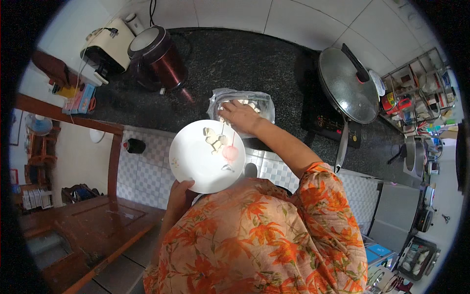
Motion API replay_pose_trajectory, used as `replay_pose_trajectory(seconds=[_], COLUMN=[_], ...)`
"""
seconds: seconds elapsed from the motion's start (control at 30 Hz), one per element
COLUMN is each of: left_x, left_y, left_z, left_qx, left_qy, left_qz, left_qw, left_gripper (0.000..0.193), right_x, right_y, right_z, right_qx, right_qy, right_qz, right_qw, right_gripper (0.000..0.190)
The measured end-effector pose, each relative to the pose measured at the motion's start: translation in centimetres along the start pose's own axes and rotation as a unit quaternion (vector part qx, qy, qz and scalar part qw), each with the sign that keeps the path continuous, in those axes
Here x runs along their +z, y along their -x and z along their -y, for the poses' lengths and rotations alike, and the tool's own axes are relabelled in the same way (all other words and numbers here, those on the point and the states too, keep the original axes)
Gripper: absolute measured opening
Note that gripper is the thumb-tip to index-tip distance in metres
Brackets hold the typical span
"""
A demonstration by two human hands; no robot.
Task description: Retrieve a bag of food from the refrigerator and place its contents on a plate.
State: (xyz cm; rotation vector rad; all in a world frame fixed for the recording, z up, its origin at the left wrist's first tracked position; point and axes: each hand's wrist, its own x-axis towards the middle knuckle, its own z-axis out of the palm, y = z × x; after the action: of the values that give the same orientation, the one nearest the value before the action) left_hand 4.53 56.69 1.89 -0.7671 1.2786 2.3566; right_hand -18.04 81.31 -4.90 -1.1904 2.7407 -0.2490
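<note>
My left hand (181, 194) grips the near left rim of a white plate (198, 165), its thumb on the upper side. The plate is tilted in front of my body and bears a printed pattern of leaves and a pink round shape. Beyond it, a clear plastic bag (270, 106) lies at the front of the dark counter with small white pieces (253, 104) in it. My right hand (238, 115) reaches down into the bag, its fingers on or among the pieces. The fingertips are partly hidden, so a hold on any piece cannot be made out.
A dark red electric kettle (158, 62) and a cream toaster (114, 47) stand at the back left. On the right, a lidded wok (349, 84) sits on an induction cooker (326, 125), its handle pointing towards me. Behind it is a wire rack (418, 84) of packets. A brown wooden door (91, 228) is at lower left.
</note>
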Motion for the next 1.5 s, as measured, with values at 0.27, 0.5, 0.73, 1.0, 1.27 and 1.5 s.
replay_pose_trajectory(seconds=[0.27, 0.5, 0.73, 1.0, 1.27, 1.5], left_x=[-1.3, -0.9, -0.2, 0.4, 1.4, 0.9], left_y=[-0.6, -0.5, -0.4, -0.4, -0.4, -1.2], left_z=[0.7, 0.5, 0.1, -0.1, -0.3, -0.2], left_qx=[-0.006, 0.006, -0.008, -0.003, -0.004, -0.013], left_qy=[0.009, 0.007, -0.022, -0.035, -0.021, 0.004], left_qz=[0.033, 0.028, 0.021, 0.030, 0.033, 0.046], left_qw=[0.999, 1.000, 1.000, 0.999, 0.999, 0.999], left_gripper=[0.056, 0.052, 0.048, 0.051, 0.060, 0.059], right_x=[1.2, 2.0, 2.0, 0.2, -0.1, -6.2], right_y=[-0.1, -0.4, -0.9, -0.1, 0.0, 2.0], right_z=[-0.5, -0.7, -0.1, -1.9, -4.5, -1.4], right_qx=[-0.022, -0.021, 0.007, 0.006, 0.028, 0.138], right_qy=[0.005, 0.011, 0.007, -0.143, -0.307, -0.590], right_qz=[-0.046, -0.044, -0.021, 0.000, -0.108, -0.033], right_qw=[0.999, 0.999, 1.000, 0.990, 0.945, 0.795], right_gripper=[0.066, 0.060, 0.052, 0.041, 0.035, 0.029])
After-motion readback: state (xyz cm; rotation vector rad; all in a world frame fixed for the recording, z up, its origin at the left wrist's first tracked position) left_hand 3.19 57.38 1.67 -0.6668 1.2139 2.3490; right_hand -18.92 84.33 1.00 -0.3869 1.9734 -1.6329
